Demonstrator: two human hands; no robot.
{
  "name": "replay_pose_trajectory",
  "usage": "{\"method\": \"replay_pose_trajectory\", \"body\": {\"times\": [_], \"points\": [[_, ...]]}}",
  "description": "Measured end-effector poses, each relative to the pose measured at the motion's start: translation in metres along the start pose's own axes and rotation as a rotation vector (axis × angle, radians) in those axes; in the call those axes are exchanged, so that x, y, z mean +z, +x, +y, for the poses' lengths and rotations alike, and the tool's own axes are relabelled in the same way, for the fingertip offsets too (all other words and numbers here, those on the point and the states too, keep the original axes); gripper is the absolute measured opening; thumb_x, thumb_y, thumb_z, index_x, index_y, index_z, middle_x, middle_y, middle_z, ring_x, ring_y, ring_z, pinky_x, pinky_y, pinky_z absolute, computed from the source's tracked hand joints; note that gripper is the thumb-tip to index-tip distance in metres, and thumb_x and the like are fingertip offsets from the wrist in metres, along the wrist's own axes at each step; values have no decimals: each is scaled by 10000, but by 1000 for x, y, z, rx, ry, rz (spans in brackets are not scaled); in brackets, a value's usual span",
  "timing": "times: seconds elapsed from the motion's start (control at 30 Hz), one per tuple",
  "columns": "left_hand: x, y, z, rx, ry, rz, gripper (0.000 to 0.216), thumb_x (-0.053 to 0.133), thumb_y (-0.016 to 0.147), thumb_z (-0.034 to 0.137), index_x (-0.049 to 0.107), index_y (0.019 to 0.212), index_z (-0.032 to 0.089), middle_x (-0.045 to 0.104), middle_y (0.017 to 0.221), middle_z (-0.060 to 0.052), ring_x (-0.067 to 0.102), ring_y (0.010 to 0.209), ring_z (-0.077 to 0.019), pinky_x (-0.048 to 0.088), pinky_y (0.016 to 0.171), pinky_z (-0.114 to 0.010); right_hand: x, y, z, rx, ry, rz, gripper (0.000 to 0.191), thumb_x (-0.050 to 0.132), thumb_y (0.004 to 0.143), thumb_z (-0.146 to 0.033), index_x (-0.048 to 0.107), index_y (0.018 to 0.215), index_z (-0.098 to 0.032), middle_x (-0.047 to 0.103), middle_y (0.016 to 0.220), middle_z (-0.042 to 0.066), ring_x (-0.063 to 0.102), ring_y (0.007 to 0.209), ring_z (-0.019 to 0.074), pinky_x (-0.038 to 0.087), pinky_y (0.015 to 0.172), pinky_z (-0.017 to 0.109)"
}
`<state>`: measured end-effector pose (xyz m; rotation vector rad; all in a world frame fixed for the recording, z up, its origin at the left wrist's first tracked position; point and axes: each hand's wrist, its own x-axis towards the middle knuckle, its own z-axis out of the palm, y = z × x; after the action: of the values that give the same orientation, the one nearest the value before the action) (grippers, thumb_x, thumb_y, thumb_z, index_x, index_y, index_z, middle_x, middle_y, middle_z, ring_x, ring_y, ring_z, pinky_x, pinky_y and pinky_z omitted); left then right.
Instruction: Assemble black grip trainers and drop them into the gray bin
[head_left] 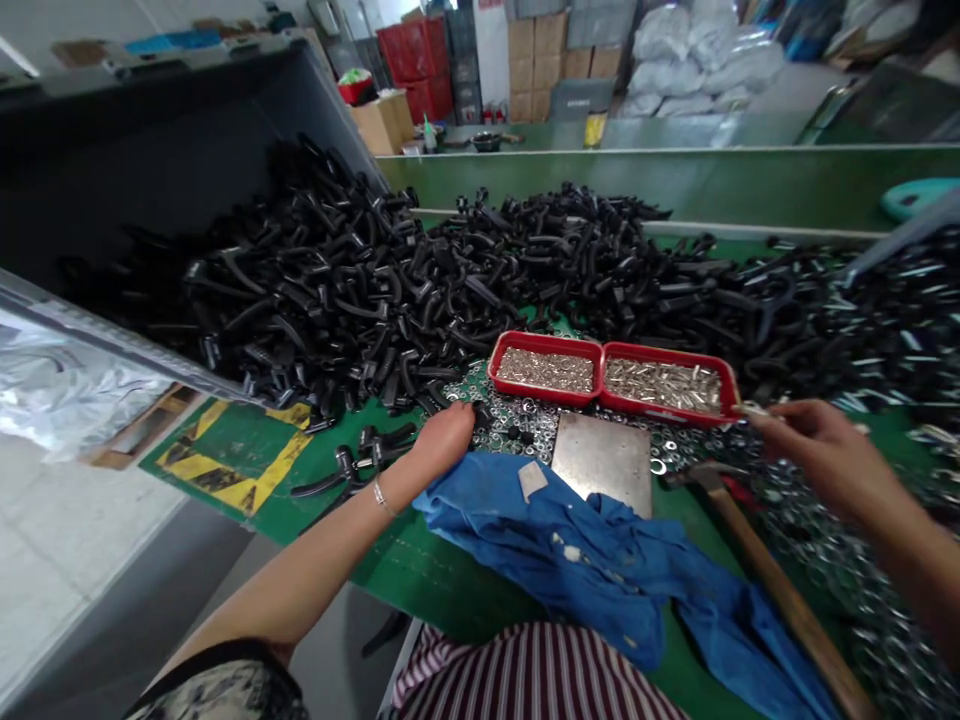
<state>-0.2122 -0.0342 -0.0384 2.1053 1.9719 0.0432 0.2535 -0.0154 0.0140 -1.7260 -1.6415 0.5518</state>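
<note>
My left hand is closed beside the metal rings, left of a steel plate. A black plastic part shows at its fingertips; the rest of that part is hidden. My right hand is pinched at the right end of a red tray of small metal pins. Something small and pale sits at its fingertips, too blurred to name. Joined to that tray on the left is another red tray of tiny metal pieces. A blue cloth lies between my arms, touching the plate.
Black plastic handles spill from a tipped grey crate across the green table. A wooden-handled hammer lies at the right, by many loose metal rings. Several handles lie near my left forearm.
</note>
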Motion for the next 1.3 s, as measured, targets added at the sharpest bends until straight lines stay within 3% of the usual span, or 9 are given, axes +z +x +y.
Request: {"method": "replay_pose_trajectory", "body": {"times": [0.13, 0.23, 0.33, 0.53, 0.7, 0.83, 0.97, 1.17, 1.3], "points": [[-2, -1, -5, 47, -173, 119, 122, 615, 852, 254, 642, 893, 142, 662, 992, -154, 661, 947, -272, 502, 859, -347, 35, -4, -18, 52, 124, -267, 357, 625, 859, -571, 599, 927, -222, 610, 610, -9, 578, 524, 156, 457, 500, 288], [-6, -9, 3, -64, -619, 145, 275, 669, 824, 408, 648, 928, 154, 701, 849, -93, 684, 778, -235, 527, 748, -324, 53, -13, -26, 124, 294, -422, 351, 650, 836, -555, 541, 879, -224, 621, 665, -23, 546, 500, 128, 447, 449, 256], [-9, -19, 36, -133, -1051, 28, 381, 717, 783, 457, 639, 993, 149, 707, 722, -42, 678, 631, -194, 531, 663, -300, 64, -23, -30, 188, 489, -470, 347, 686, 826, -516, 523, 905, -221, 671, 794, 6, 581, 562, 128, 476, 477, 254], [7, -17, 127, 42, -1390, -193, 353, 710, 811, 379, 663, 1040, 114, 691, 705, -47, 664, 635, -148, 530, 664, -271, 73, -51, -46, 309, 895, -559, 314, 712, 856, -375, 544, 1084, -238, 660, 897, -6, 581, 643, 101, 486, 630, 256], [24, -12, 163, 42, -1458, -300, 313, 720, 798, 334, 678, 1012, 110, 662, 652, -18, 634, 590, -121, 518, 625, -238, 77, -74, -58, 441, 1109, -608, 236, 665, 891, -394, 548, 1046, -260, 618, 833, -23, 578, 683, 126, 485, 635, 275], [28, -17, 171, 20, -1536, -375, 327, 736, 783, 371, 689, 986, 119, 673, 682, -18, 632, 591, -117, 530, 632, -239, 83, -80, -60, 367, 1075, -535, 223, 706, 869, -372, 534, 946, -253, 621, 756, -50, 605, 681, 120, 483, 677, 264], [28, -22, 170, 26, -1570, -410, 364, 749, 768, 416, 699, 966, 115, 692, 726, -41, 629, 599, -119, 529, 624, -243, 88, -80, -58, 346, 974, -579, 284, 755, 823, -383, 564, 963, -227, 676, 744, -25, 656, 731, 143, 494, 731, 276], [28, -29, 168, 14, -1538, -380, 404, 757, 757, 432, 709, 986, 103, 671, 665, -27, 620, 582, -126, 520, 630, -253, 95, -79, -45, 467, 1106, -674, 263, 765, 813, -348, 624, 974, -196, 681, 802, -12, 657, 707, 119, 533, 717, 262], [36, -33, 167, 71, -1284, -257, 366, 699, 811, 434, 720, 1029, 141, 692, 696, -37, 645, 629, -168, 514, 641, -280, 93, -80, -44, 539, 1095, -733, 277, 757, 812, -350, 636, 1003, -190, 698, 958, 33, 677, 787, 135, 555, 794, 289]]}}
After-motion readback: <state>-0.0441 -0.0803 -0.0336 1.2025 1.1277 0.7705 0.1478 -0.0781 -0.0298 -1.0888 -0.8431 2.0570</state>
